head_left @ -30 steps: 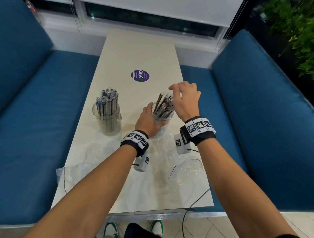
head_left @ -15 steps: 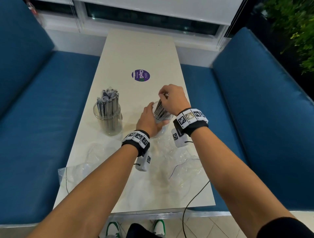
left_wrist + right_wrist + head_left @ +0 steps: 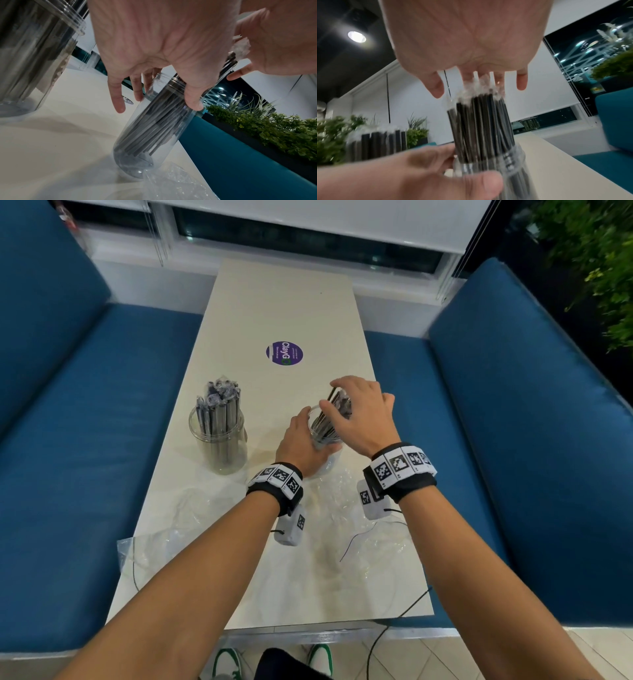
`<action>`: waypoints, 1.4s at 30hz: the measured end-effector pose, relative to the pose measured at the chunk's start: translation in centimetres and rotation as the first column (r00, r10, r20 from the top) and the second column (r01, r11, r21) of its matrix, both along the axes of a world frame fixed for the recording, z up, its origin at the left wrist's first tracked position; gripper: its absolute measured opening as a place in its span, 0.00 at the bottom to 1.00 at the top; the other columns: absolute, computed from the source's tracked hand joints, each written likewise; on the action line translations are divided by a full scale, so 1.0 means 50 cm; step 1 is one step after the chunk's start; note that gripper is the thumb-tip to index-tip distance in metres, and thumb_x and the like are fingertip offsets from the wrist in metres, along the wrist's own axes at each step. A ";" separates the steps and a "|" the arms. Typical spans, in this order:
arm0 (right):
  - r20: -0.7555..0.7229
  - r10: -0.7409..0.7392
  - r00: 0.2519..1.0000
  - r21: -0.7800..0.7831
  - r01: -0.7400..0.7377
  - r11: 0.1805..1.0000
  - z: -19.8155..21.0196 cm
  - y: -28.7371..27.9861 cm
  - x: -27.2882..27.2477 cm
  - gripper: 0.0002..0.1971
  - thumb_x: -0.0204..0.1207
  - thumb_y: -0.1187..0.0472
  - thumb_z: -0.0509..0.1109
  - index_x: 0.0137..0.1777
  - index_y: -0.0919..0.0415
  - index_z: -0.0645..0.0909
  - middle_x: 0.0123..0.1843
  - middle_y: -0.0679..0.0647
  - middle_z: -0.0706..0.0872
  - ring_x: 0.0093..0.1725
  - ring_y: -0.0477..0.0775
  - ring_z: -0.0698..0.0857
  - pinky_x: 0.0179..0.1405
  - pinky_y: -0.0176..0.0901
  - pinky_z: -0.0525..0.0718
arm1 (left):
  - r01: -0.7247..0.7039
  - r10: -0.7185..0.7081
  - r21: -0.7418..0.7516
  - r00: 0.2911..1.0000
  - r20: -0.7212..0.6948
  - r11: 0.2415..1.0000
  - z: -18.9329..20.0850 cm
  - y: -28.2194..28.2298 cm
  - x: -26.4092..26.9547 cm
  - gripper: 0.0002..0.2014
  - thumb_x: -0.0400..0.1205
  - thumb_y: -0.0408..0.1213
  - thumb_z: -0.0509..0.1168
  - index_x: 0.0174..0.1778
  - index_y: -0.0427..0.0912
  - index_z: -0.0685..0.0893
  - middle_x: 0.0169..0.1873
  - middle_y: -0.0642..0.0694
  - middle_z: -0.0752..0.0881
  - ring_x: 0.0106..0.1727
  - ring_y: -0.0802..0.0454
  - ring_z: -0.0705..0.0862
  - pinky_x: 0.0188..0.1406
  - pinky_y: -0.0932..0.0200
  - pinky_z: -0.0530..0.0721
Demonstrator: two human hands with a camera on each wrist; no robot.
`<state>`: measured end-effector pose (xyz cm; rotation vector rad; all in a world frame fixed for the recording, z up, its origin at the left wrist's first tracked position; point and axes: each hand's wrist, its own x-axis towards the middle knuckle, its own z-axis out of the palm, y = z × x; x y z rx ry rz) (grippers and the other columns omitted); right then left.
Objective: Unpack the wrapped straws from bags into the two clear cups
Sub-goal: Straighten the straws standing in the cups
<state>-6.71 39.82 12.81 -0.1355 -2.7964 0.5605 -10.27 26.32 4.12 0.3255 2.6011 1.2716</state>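
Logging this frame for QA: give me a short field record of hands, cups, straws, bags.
left hand: grips right cup
right hand: open, fingers spread over the straw tops
right cup: tilted, on table, holds thin straws
left cup: upright, full of straws, untouched
bags: clear, lying near table's front edge
table: white, purple sticker

Pale table [image 3: 284, 313]: two straw-filled clear cups [image 3: 219, 440], purple sticker [image 3: 284, 354], crumpled bags [image 3: 164, 529] (clear plastic).
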 end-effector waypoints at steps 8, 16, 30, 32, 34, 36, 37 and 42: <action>-0.046 -0.071 0.996 0.058 0.073 0.996 -0.017 -0.020 0.004 0.29 0.86 0.38 0.60 0.85 0.45 0.71 0.91 0.47 0.67 0.89 0.60 0.63 0.83 0.70 0.59 | 0.014 -0.014 -0.016 1.000 0.005 1.000 0.003 -0.002 0.001 0.53 0.79 0.54 0.80 0.93 0.43 0.56 0.89 0.42 0.67 0.86 0.41 0.73 0.81 0.39 0.78; 0.064 -0.007 0.998 0.078 0.002 0.997 -0.012 -0.016 -0.023 0.24 0.93 0.48 0.53 0.78 0.58 0.81 0.81 0.53 0.81 0.83 0.56 0.74 0.84 0.58 0.64 | -0.002 0.002 -0.023 1.000 0.017 1.000 0.009 0.002 0.000 0.52 0.78 0.53 0.80 0.93 0.44 0.57 0.88 0.43 0.68 0.84 0.42 0.75 0.80 0.42 0.78; -0.261 -0.091 0.961 0.009 0.096 0.995 -0.040 -0.025 0.045 0.17 0.87 0.49 0.64 0.69 0.56 0.85 0.70 0.51 0.84 0.69 0.56 0.76 0.70 0.53 0.73 | 0.075 -0.074 -0.038 0.996 0.046 0.996 0.007 -0.004 -0.003 0.65 0.75 0.53 0.83 0.95 0.43 0.42 0.91 0.38 0.62 0.91 0.38 0.66 0.86 0.36 0.72; -0.335 -0.132 0.933 -0.044 0.124 0.991 -0.027 -0.030 0.047 0.15 0.87 0.52 0.65 0.66 0.55 0.86 0.68 0.50 0.84 0.68 0.56 0.76 0.68 0.52 0.73 | 0.079 -0.079 0.001 0.996 0.035 0.997 0.017 -0.021 0.006 0.68 0.74 0.56 0.83 0.95 0.43 0.39 0.94 0.39 0.56 0.94 0.41 0.59 0.90 0.38 0.66; -0.403 -0.158 0.901 -0.098 0.129 0.987 -0.012 -0.040 0.047 0.11 0.85 0.55 0.66 0.61 0.54 0.87 0.63 0.50 0.85 0.64 0.56 0.77 0.63 0.51 0.73 | 0.022 -0.017 0.091 0.998 -0.057 0.996 0.028 -0.051 0.025 0.58 0.77 0.53 0.81 0.95 0.43 0.50 0.90 0.40 0.64 0.90 0.43 0.67 0.87 0.42 0.71; -0.452 -0.151 0.879 -0.139 0.097 0.986 0.008 -0.060 0.042 0.09 0.82 0.60 0.67 0.56 0.55 0.88 0.59 0.51 0.86 0.61 0.55 0.77 0.60 0.45 0.70 | -0.058 0.110 0.227 0.968 -0.227 0.972 0.033 -0.091 0.044 0.37 0.81 0.47 0.78 0.85 0.46 0.72 0.74 0.46 0.83 0.71 0.49 0.85 0.71 0.45 0.85; -0.468 -0.132 0.874 -0.155 0.066 0.986 0.020 -0.073 0.037 0.10 0.81 0.61 0.66 0.54 0.56 0.88 0.58 0.52 0.86 0.60 0.55 0.77 0.59 0.42 0.68 | -0.093 0.185 0.290 0.933 -0.309 0.952 0.036 -0.112 0.053 0.25 0.82 0.44 0.75 0.75 0.47 0.81 0.63 0.50 0.89 0.58 0.52 0.89 0.61 0.46 0.89; -0.332 0.085 0.940 -0.208 -0.160 0.965 0.057 -0.163 -0.015 0.09 0.80 0.64 0.67 0.53 0.56 0.88 0.54 0.51 0.87 0.55 0.56 0.83 0.60 0.56 0.82 | -0.223 0.444 0.448 0.756 -0.480 0.866 0.070 -0.212 0.066 0.04 0.83 0.34 0.70 0.52 0.41 0.88 0.37 0.49 0.86 0.36 0.49 0.82 0.38 0.54 0.84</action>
